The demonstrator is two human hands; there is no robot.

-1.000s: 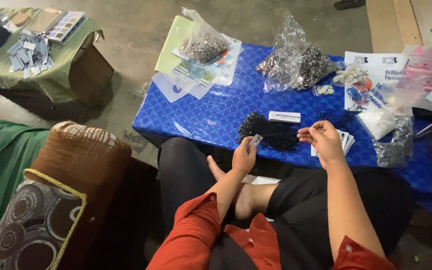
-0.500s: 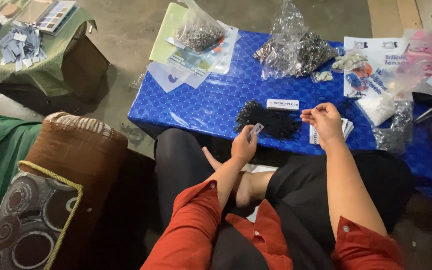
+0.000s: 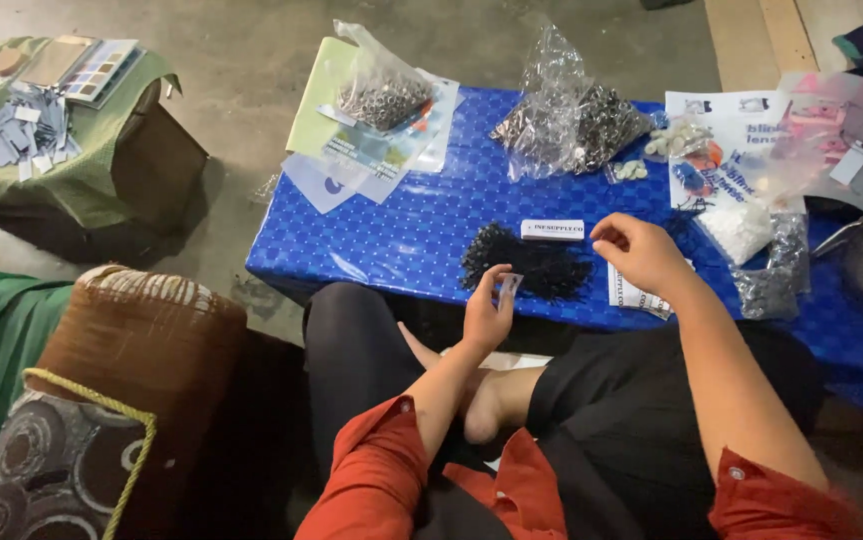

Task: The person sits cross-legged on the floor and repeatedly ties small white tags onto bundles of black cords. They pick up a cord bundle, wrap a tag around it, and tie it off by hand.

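Fingers first: the left hand [image 3: 488, 312] pinches a small clear packet [image 3: 508, 287] between thumb and fingertips, held upright just above the near edge of the blue tabletop [image 3: 401, 225]. The right hand [image 3: 641, 255] hovers a bit further out with its fingers curled in close together, tips nearly touching; honestly I can't tell whether it's got one of the little pieces in there or not, too small to see.

Right between the two hands, just beyond the left fingertips, sits a heap of tiny black parts [image 3: 528, 265], and past that a small white label strip [image 3: 552, 229]. Off to the right of the right fingers there's a white printed card [image 3: 636, 292] half under the wrist and a bag of grey bits [image 3: 773, 275]. Further out from both hands: two crinkly clear bags of metal bits [image 3: 571, 118], [image 3: 383, 92].

My read is we're mid-way through a packing round: packet up and ready, right hand either fetching or bringing a bit from the heap. Next move looks fiddly, since the packet mouth has to stay open and facing the right fingers, and the pinch on that little part needs to be tight but short so it drops clean inside.
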